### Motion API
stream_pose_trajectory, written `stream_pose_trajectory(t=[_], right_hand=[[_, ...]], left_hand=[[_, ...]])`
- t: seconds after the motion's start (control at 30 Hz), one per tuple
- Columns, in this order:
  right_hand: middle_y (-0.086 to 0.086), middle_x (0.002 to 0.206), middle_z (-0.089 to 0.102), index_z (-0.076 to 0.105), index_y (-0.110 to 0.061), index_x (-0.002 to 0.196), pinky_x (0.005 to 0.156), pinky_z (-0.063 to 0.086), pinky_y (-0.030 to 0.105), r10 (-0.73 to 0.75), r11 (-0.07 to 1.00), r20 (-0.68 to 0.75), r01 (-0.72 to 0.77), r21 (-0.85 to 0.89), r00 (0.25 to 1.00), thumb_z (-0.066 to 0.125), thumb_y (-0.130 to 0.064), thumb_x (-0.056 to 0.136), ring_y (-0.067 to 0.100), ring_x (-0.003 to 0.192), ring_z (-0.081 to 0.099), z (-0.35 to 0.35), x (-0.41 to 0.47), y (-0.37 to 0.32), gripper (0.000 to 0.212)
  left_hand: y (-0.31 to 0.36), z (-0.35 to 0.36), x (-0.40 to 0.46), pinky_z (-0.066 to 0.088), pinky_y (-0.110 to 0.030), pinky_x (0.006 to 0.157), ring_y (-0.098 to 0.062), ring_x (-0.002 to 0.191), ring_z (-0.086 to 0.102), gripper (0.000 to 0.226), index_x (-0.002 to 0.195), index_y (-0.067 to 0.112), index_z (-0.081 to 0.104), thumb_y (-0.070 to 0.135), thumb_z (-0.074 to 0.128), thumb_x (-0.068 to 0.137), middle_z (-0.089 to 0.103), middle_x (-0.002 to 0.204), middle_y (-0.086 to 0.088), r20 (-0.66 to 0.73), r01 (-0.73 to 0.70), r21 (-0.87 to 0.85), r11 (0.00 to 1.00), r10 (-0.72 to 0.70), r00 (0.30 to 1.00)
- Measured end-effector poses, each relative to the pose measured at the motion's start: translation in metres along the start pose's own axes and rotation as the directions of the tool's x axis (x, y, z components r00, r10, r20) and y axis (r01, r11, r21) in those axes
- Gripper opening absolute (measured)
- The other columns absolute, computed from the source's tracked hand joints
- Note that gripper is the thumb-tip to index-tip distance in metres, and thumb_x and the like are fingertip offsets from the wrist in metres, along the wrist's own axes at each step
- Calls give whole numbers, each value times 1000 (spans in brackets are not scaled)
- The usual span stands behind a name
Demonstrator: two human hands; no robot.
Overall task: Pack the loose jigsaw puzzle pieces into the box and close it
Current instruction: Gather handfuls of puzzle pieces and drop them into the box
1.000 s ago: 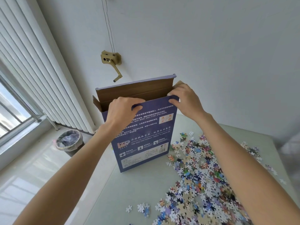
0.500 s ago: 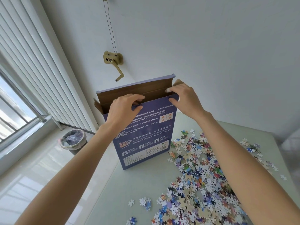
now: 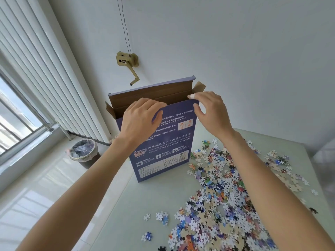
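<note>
The box [image 3: 163,142] stood upright on the table [image 3: 145,205], its top open and its brown lid flap raised behind both hands. The left hand [image 3: 139,120] gripped the front wall's top edge, fingers curled over the rim and thumb against the blue printed face. The right hand [image 3: 210,111] was at the same edge near the right corner, its index fingertip on the rim and its thumb [image 3: 196,107] touching the front face just below; the fingers were curved, and it appeared to pinch the edge lightly. A small side flap [image 3: 199,86] stuck up just behind the right hand's fingertips, and another [image 3: 110,110] jutted out to the left of the left hand.

The puzzle pieces [image 3: 226,187] lay loose on the table, spread in a wide heap below and to the right of the right forearm, with a few strays [image 3: 162,216] between the two forearms. None were visible inside the box.

Beyond the left forearm, on the floor, stood a lined bin [image 3: 83,151] beside a white radiator [image 3: 45,78]. A hand crank [image 3: 127,62] was fixed to the wall above the box.
</note>
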State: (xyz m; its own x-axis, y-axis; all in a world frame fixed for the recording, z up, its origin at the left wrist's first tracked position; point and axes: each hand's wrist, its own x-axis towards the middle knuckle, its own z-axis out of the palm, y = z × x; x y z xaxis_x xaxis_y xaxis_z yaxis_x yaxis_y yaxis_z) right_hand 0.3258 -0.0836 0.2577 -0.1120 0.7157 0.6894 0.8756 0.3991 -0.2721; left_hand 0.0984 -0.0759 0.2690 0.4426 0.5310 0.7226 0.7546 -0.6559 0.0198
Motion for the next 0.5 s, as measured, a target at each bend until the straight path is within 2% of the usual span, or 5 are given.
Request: stream_pose_trajectory(t=[0.17, 0.23, 0.3, 0.4, 0.5], right_hand=[[6, 110, 67, 63, -8, 111, 82, 45, 24, 98, 993, 38, -100, 55, 994, 55, -14, 91, 20, 101, 60, -9, -51, -9, 22], [5, 112, 66, 63, -9, 114, 84, 45, 23, 220, 970, 174, -234, 62, 960, 57, -12, 90, 19, 101, 60, -4, -93, -11, 24], [4, 120, 62, 60, -10, 120, 92, 41, 23, 358, 918, 380, -396, 25, 853, 58, -13, 90, 19, 109, 56, 6, -149, -10, 30], [3, 133, 52, 52, -14, 129, 102, 37, 32, 486, 838, 613, -532, -124, 623, 58, -20, 90, 21, 122, 46, 22, -225, -5, 40], [6, 145, 35, 37, -18, 140, 107, 33, 40, 539, 789, 726, -558, -257, 427, 64, -36, 84, 24, 133, 31, 34, -276, 0, 64]], left_hand=[[21, 7, -22, 50, -23, 73, -15, 93, 64, 22, 108, 18, 68, 23, 54, 91, 71, 99, 3, 5, -79, -187, 979, 82, 997], [39, 17, -46, 53, -23, 72, -12, 93, 64, 23, 110, 21, 66, 25, 55, 91, 70, 101, 5, 109, 1, -277, 961, 31, 994], [57, 36, -81, 56, -30, 75, -11, 93, 63, 26, 114, 23, 64, 26, 59, 88, 69, 105, 7, 281, 180, -370, 911, -75, 957], [75, 67, -135, 55, -34, 81, -9, 93, 62, 37, 120, 24, 59, 27, 66, 84, 66, 109, 6, 573, 462, -372, 805, -192, 797], [82, 89, -182, 49, -34, 91, -16, 108, 55, 58, 132, 27, 46, 40, 68, 81, 55, 126, 1, 797, 567, -151, 810, -240, 555]])
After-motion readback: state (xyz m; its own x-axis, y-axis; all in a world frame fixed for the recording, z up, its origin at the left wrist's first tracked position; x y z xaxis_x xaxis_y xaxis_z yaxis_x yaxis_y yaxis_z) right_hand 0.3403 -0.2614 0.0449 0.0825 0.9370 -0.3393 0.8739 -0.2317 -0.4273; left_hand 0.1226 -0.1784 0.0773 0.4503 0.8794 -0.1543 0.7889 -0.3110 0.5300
